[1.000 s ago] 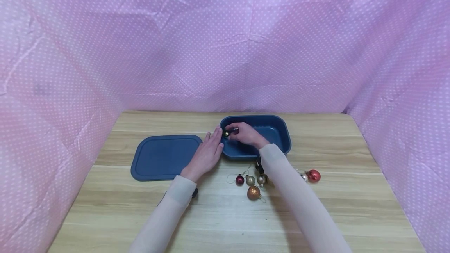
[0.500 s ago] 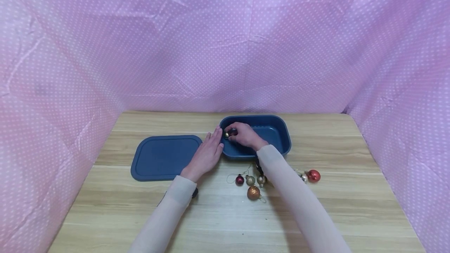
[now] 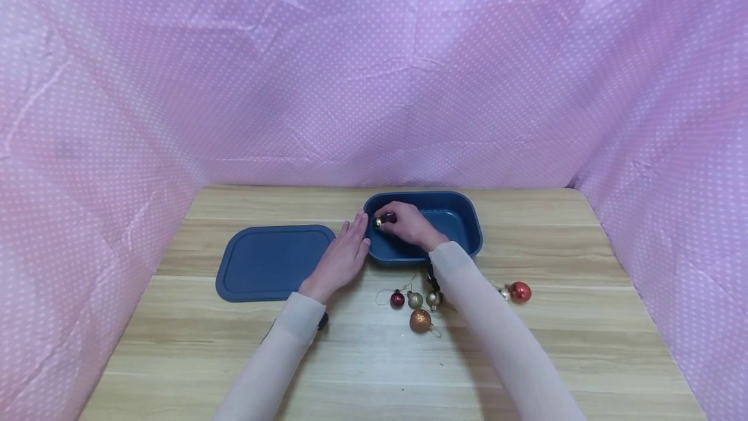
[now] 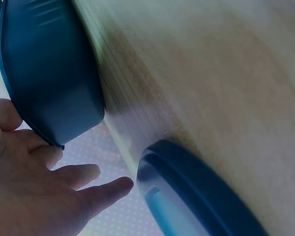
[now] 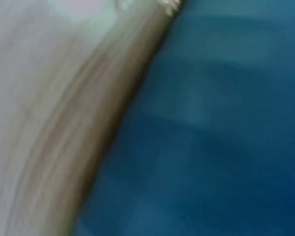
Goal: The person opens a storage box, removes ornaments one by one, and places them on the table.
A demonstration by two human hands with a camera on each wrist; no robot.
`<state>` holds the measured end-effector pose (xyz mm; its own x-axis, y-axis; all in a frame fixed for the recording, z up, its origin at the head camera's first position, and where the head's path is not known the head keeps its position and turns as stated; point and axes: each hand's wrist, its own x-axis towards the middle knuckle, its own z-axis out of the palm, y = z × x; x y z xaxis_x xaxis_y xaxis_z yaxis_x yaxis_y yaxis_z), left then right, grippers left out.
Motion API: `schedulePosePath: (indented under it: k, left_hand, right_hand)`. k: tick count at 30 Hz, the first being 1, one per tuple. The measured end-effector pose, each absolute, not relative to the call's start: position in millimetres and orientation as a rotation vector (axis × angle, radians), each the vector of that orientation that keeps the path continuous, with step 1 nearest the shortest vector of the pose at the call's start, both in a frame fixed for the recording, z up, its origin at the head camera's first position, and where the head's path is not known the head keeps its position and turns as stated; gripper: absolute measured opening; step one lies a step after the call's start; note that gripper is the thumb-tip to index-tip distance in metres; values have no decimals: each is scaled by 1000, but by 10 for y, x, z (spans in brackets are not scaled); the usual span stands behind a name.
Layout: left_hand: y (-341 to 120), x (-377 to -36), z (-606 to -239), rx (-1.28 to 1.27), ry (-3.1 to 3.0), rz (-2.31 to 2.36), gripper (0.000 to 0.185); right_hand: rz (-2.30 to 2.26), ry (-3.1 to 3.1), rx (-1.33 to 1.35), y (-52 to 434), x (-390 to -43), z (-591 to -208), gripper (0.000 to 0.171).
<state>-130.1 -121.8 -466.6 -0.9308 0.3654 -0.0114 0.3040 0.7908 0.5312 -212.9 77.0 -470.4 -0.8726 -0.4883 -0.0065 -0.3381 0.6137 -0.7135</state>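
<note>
At the back of the table stands a deep blue box (image 3: 447, 229), uncovered. Inside its left end my right hand (image 3: 409, 223) pinches a small shiny gold Christmas ball (image 3: 378, 222) between thumb and fingertips. My left hand (image 3: 339, 258) lies against the box's left end, its fingers mostly straight. The left wrist view shows the fingertips of that left hand (image 4: 44, 182) at the rim of the box (image 4: 54, 83), two fingers spread away from it. In the right wrist view the blue box wall (image 5: 201, 128) fills much of the picture, blurred, and no fingers appear.
A flat blue lid (image 3: 271, 262) lies left of the box. In front of the box are a dark red ball (image 3: 397, 299), a glittery gold ball (image 3: 415, 299), a copper ball (image 3: 420, 321) and others. A red ball (image 3: 519, 292) lies right of my right sleeve (image 3: 497, 323).
The gold ball shifts and turns slightly in my right hand's fingertips, staying in the box's left end. My left hand keeps its place at the rim.
</note>
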Motion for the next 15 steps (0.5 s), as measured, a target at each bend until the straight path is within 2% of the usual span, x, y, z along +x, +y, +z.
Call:
schedulePosePath:
  k: [15]
  left_hand:
    - [-1197,-1286,-4681,543,2869,807,58]
  right_hand:
    - [-1237,2646,-685,994,-2011,-4340,29]
